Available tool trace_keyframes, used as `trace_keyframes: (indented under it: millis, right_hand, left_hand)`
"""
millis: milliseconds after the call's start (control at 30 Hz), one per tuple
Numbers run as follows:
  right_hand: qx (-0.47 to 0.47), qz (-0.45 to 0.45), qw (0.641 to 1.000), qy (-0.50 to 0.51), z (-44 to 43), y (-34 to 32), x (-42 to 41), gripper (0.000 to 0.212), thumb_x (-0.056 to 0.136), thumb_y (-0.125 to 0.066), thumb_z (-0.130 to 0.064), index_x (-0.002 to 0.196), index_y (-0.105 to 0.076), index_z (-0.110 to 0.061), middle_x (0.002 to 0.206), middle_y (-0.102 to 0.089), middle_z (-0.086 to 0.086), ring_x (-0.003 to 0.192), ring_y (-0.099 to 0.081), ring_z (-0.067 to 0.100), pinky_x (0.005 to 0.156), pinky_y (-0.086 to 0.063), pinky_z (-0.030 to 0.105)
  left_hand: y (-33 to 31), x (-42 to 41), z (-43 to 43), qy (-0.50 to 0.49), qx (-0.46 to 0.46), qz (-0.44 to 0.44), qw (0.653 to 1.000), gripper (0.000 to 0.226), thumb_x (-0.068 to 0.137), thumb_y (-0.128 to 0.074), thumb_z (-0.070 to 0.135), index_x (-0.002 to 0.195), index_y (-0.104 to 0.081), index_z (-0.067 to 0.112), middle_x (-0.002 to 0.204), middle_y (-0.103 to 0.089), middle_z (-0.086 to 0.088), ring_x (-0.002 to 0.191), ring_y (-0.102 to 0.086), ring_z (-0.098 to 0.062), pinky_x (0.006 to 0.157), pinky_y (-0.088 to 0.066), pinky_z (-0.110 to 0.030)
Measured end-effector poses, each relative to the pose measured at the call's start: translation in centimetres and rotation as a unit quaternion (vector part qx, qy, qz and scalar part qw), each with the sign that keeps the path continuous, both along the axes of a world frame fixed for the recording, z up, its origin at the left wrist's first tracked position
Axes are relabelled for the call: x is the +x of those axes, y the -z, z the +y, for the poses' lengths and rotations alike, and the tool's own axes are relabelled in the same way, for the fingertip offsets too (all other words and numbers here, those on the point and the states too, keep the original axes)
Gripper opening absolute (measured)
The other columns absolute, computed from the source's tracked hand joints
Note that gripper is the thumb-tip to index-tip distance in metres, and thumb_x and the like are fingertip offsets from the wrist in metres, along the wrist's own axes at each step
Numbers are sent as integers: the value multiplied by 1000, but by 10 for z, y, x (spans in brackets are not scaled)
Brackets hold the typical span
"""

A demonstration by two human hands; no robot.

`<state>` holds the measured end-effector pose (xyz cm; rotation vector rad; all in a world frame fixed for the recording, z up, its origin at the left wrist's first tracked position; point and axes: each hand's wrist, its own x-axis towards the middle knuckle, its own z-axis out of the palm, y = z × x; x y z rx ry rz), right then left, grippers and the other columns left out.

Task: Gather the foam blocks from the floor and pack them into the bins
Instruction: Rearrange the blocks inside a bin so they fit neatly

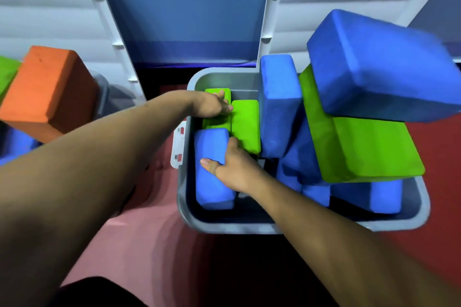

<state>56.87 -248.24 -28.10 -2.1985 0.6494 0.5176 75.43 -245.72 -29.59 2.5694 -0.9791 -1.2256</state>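
Right, the grey bin [224, 225] sat on the red floor [444, 182], crammed w/ foam blocks. L hand [212, 107] reached to the bin's far-left corner. Its fingers were fairly straight & close together, resting on the small green blocks [245, 124] that lay side by side there; no pinch visible. R hand [232, 167] lay on the near-left blue block [212, 189], inside the bin against its left wall. The thumb was spread across the block's top and the index finger ran straight along the edge next to the green pair. The other fingers were hidden, so couldn't tell if it gripped or just pressed.

Mid-bin, a tall blue block [279, 104] stood on end, touching the green pair. On the right side a big green block [369, 149] tilted over more blue ones, w/ a large dark-blue block [384, 65] on top, both sticking out above the rim. Well apart at left, outside the bin, was an orange block [45, 90].
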Motion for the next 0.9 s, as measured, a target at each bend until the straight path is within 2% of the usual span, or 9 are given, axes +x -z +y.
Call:
trace_keyframes:
  millis: [67, 200, 300, 400, 467, 533, 633, 733, 900]
  right_hand:
    - [14, -11, 1000, 2, -9, 3, -5, 76, 87, -61, -58, 132, -35, -2, 135, -49, 17, 120, -52, 32, 98, -45, 41]
    - [65, -5, 997, 28, -12, -6, -9, 94, 67, -61, -77, 131, -45, -8, 130, -57, 8, 119, -56, 27, 97, -48, 39]
    - [23, -9, 1000, 9, -20, -26, -27, 65, 87, -58, -61, 126, -52, -9, 129, -60, 12, 119, -56, 29, 92, -46, 34]
    - [-38, -68, 997, 15, -40, -53, -52, 55, 94, -56, -49, 129, -53, -7, 131, -59, 16, 122, -54, 30, 98, -43, 36]
    - [-69, -103, 992, 29, -53, -57, -63, 50, 95, -56, -46, 128, -55, -8, 128, -61, 13, 120, -56, 27, 98, -43, 34]
    - [-96, -91, 991, 16, -58, -48, -69, 47, 95, -55, -42, 127, -55, -7, 128, -60, 14, 119, -56, 30, 97, -45, 37]
    - [-129, -90, 987, 31, -52, -27, -72, 43, 96, -53, -34, 126, -47, -4, 127, -54, 21, 115, -55, 39, 92, -46, 45]
    - [-147, -94, 975, 134, -58, -15, -69, 44, 94, -53, -25, 128, -41, 1, 125, -52, 25, 114, -53, 41, 89, -42, 44]
    - [-149, -160, 966, 138, -76, -6, -71, 84, 93, -58, -35, 155, -9, -5, 151, -29, 26, 133, -40, 41, 101, -42, 43]
  left_hand:
    - [-3, -6, 8, -21, -32, 11, 999, 67, 103, -40, 46, 155, -20, 8, 164, -6, -4, 151, -10, -18, 122, -10, -34]
    - [-31, -29, 28, -66, -113, 8, 991, 52, 101, -48, 40, 148, -42, 19, 154, -41, -1, 139, -40, -18, 114, -28, -26]
    - [-45, -61, 53, -155, -207, 9, 966, 46, 98, -53, 40, 141, -49, 23, 143, -53, 2, 128, -51, -15, 106, -36, -24]
    - [-44, -98, 64, -133, -169, -22, 976, 69, 93, -51, 57, 149, -39, 20, 154, -40, -5, 142, -35, -19, 117, -25, -30]
    - [-32, -119, 61, -51, -113, -100, 987, 102, 76, -29, 80, 154, -25, 15, 160, -23, -13, 149, -17, -26, 122, -11, -36]
    - [-17, -127, 57, -11, -86, -180, 980, 115, 62, -9, 79, 156, -15, 13, 162, -14, -14, 151, -5, -30, 121, -2, -41]
    - [-4, -125, 54, -1, -97, -225, 969, 106, 68, -14, 69, 154, -22, 8, 160, -21, -19, 150, -10, -38, 119, -7, -50]
    - [7, -126, 54, 34, -85, -234, 968, 96, 76, -21, 61, 152, -29, 3, 155, -28, -25, 146, -19, -45, 116, -16, -58]
    - [15, -134, 53, 41, -59, -247, 966, 99, 74, -6, 64, 157, -10, 10, 163, -6, -18, 150, 1, -37, 120, 0, -49]
